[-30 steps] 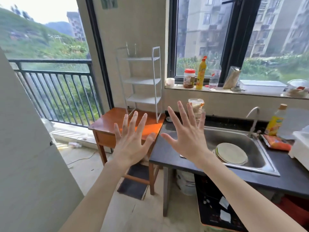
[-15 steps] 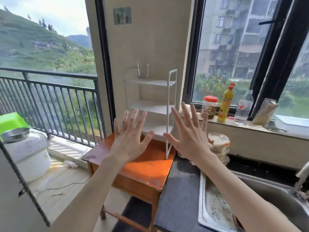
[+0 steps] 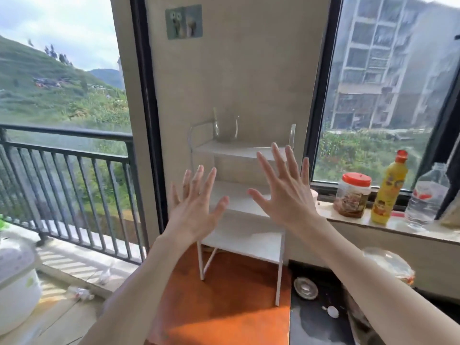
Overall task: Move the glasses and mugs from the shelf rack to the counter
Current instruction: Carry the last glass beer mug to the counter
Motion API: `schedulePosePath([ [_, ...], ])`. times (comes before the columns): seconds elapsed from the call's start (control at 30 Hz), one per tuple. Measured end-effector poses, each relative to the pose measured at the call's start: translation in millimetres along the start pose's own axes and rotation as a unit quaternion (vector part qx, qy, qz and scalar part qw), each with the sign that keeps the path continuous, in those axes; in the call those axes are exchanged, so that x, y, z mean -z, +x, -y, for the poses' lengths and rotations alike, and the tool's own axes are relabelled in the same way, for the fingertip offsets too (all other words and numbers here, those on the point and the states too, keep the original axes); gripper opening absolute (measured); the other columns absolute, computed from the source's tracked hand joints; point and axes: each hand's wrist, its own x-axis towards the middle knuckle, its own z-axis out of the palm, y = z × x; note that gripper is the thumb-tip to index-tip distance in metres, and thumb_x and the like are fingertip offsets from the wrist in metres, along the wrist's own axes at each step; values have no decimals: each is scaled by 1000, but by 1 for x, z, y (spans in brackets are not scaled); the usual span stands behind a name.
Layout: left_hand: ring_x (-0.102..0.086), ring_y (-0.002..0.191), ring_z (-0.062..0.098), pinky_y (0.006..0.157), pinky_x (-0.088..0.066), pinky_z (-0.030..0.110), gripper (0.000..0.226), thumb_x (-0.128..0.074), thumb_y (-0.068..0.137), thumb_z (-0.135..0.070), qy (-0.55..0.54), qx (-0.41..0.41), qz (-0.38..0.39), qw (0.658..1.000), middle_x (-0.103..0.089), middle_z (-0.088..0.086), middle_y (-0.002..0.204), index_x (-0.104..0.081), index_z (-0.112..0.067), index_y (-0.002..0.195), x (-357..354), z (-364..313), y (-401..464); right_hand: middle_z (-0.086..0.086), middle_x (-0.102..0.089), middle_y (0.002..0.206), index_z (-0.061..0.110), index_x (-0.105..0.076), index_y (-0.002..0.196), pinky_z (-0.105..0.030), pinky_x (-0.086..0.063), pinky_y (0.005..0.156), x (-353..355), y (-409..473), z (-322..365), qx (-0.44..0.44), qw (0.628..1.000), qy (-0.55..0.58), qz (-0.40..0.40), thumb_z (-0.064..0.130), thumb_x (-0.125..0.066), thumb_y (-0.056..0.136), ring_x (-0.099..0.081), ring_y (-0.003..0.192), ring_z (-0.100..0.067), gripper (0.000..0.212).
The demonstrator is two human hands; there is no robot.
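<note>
Head cam: both hands' fingers (image 3: pixel 280 158) splayed, holding nothing, glass (image 3: pixel 225 129) on rack (image 3: pixel 239 150) top shelf beyond.

One rack (image 3: pixel 240 195), two hands (image 3: pixel 194 207) (image 3: pixel 286 195) — perhaps two glasses (image 3: pixel 216 127) (image 3: pixel 236 127).

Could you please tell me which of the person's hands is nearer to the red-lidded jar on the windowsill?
The right hand, spread open just left of the red-lidded jar. The left hand is farther left, in front of the white shelf rack.
</note>
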Motion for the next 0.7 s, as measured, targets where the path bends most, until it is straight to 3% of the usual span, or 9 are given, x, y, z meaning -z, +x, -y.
schedulePosePath([
  [0.2, 28, 139, 15, 111, 21, 44, 64, -20, 94, -53, -3, -36, -33, 999, 19, -7, 156, 10, -32, 146, 7, 72, 118, -6, 0, 159, 23, -9, 148, -45, 6, 117, -42, 126, 11, -30, 999, 24, -23, 49, -41, 91, 9, 145, -27, 70],
  [0.33, 23, 141, 15, 114, 16, 43, 58, -22, 97, -42, -16, -73, -66, 995, 12, -4, 158, 3, -29, 148, 5, 97, 176, -12, -23, 153, 8, -14, 146, -33, -9, 114, -64, 196, 17, -96, 982, 159, -30, 36, -51, 90, -14, 142, -27, 72],
  [0.47, 12, 144, 15, 117, 7, 39, 52, -24, 99, -34, -68, -115, -101, 986, -1, -1, 159, -7, -26, 148, -1, 108, 222, -19, -50, 130, 4, -38, 129, -32, -34, 92, -79, 256, 11, -221, 926, 301, -57, 31, -51, 91, -43, 122, -34, 49],
  [0.6, -4, 146, 16, 119, -8, 37, 49, -23, 99, -31, -106, -144, -116, 977, -20, 1, 156, -23, -17, 146, -13, 112, 251, -15, -60, 94, 6, -51, 90, -33, -33, 71, -99, 283, 2, -246, 924, 266, -122, 32, -48, 91, -53, 89, -32, 26],
  [0.7, -32, 137, 17, 107, -26, 24, 43, -29, 98, -24, -152, -152, -141, 966, -41, 3, 144, -39, -11, 139, -17, 111, 260, -13, -61, 76, 5, -54, 76, -33, -40, 63, -107, 297, -2, -297, 877, 365, -100, 31, -49, 90, -55, 71, -28, 30],
])
